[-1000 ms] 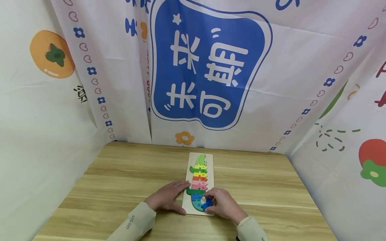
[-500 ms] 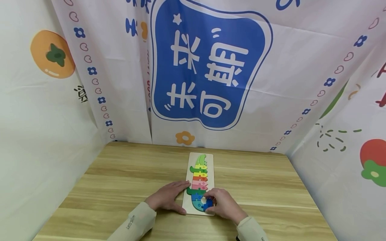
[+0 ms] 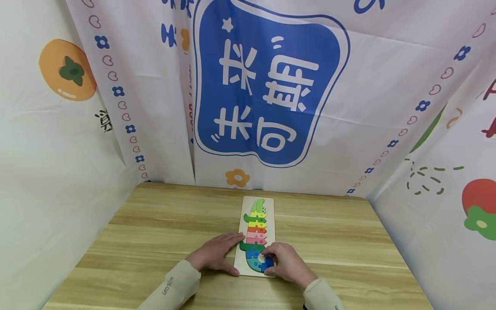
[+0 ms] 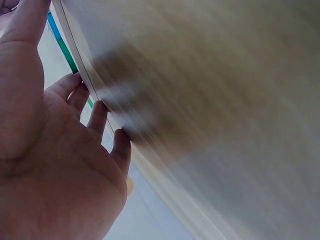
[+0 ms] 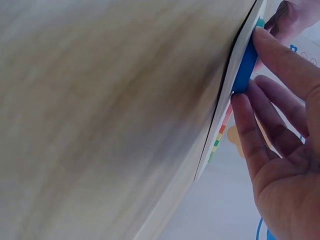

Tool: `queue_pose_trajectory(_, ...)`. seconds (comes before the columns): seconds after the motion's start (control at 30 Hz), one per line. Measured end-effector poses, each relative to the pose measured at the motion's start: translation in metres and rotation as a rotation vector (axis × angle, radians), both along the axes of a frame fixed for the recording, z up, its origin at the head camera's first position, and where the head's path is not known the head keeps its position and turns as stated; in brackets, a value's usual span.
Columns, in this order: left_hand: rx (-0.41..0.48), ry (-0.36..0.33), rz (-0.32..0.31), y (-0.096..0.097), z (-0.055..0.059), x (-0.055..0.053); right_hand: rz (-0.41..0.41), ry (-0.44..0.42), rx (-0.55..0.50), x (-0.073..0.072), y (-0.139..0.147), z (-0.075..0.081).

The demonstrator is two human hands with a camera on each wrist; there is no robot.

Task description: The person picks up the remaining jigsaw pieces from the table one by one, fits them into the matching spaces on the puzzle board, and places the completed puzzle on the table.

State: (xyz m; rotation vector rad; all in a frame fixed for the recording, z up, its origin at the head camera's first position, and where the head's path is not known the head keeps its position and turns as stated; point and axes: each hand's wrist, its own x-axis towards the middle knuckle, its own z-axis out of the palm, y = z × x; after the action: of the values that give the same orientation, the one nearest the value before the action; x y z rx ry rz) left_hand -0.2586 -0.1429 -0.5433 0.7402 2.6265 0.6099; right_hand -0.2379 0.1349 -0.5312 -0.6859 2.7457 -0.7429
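A pale wooden puzzle board lies on the table, bearing a crocodile puzzle of colourful interlocking pieces, its green head at the far end. At the near right end, my right hand pinches a dark blue puzzle piece between thumb and fingers. The right wrist view shows this blue piece at the board, with fingertips at both ends. My left hand rests along the board's left edge, fingers extended and thumb apart. In the left wrist view, fingertips touch the board's side.
The wood-grain table extends around the board on all sides. A printed white cloth with a big blue sign hangs behind it, and more white cloth closes off both sides.
The blue piece has shifted very slightly under my right fingers and sits closer against the neighbouring teal piece. My left hand keeps its place on the board's edge.
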Motion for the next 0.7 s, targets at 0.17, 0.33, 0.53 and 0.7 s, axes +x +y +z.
queue_pose_trajectory(0.17,-0.005,-0.002,0.001,0.0005,0.0001,0.0001,-0.008,-0.008,-0.011,-0.0003,-0.0005,-0.0005)
queue_pose_trajectory(0.33,-0.007,0.004,0.002,0.0003,0.0,0.0003,-0.013,-0.013,-0.032,-0.0007,-0.001,-0.0017)
queue_pose_trajectory(0.53,-0.003,0.003,0.0,-0.0001,0.0,0.0002,-0.016,-0.008,-0.041,-0.0002,-0.0009,-0.0027)
queue_pose_trajectory(0.7,0.001,0.001,-0.001,-0.0006,-0.0002,0.0,-0.024,-0.015,-0.046,-0.0002,-0.001,-0.0031)
